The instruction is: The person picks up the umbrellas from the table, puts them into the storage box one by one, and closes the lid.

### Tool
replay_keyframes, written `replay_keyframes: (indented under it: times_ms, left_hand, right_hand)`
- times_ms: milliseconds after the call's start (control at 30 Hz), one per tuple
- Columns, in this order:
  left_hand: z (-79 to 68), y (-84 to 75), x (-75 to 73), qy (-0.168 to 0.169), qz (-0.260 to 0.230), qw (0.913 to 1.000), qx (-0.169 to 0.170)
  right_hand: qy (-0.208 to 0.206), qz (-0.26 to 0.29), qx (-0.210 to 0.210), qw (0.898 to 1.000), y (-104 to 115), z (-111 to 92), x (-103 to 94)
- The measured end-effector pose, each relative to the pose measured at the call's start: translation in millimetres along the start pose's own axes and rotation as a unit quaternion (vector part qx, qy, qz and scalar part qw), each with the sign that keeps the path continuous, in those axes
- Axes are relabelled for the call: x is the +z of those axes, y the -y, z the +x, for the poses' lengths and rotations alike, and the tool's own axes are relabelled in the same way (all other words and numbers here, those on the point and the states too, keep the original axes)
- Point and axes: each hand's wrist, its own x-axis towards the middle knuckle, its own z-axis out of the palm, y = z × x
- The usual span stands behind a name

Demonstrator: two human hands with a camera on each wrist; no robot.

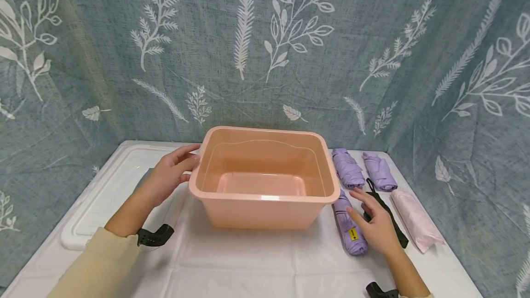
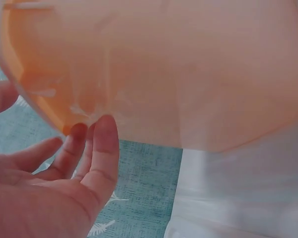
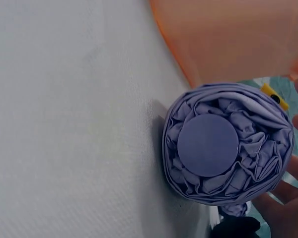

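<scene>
Clearly nearer, the right hand (image 1: pixel 375 227) has its fingers apart, gripping nothing, with the rolled yellow-labelled purple fabric umbrella (image 1: pixel 346 224) just to its left on the white-covered desk (image 1: pixel 248 261), long axis running away from the person, while the left hand (image 1: pixel 166 176), fingers loose, is at the peach plastic tub (image 1: pixel 261 214)

Blue-green, leaf-printed curtains (image 1: pixel 256 105) are hanging at the far, left and right sides; a white-covered table (image 1: pixel 248 261) is standing between them, bearing a flat white panel (image 1: pixel 103 192) on its left.
</scene>
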Motion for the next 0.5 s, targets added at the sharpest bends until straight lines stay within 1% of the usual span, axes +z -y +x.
replay_keyframes:
  times_ms: [100, 233, 367, 500]
  left_hand:
    - [2.5, -1.5, -3.3, 0.023, -0.036, 0.9991, -0.009]
    - [4.2, -4.7, -7.4, 0.043, -0.064, 0.9967, -0.022]
    - [5.8, -8.2, -9.8, 0.058, -0.08, 0.9944, -0.038]
    - [8.0, -9.7, -12.6, 0.067, -0.081, 0.993, -0.055]
  right_hand:
    - [0.002, 0.018, 0.002, 1.0, 1, -3, 0.6]
    - [0.011, 0.044, 0.003, 0.999, 2, -6, 1.9]
    - [0.023, 0.066, 0.002, 0.998, 2, -9, 2.8]
    - [0.032, 0.078, 0.004, 0.996, 2, -9, 2.2]
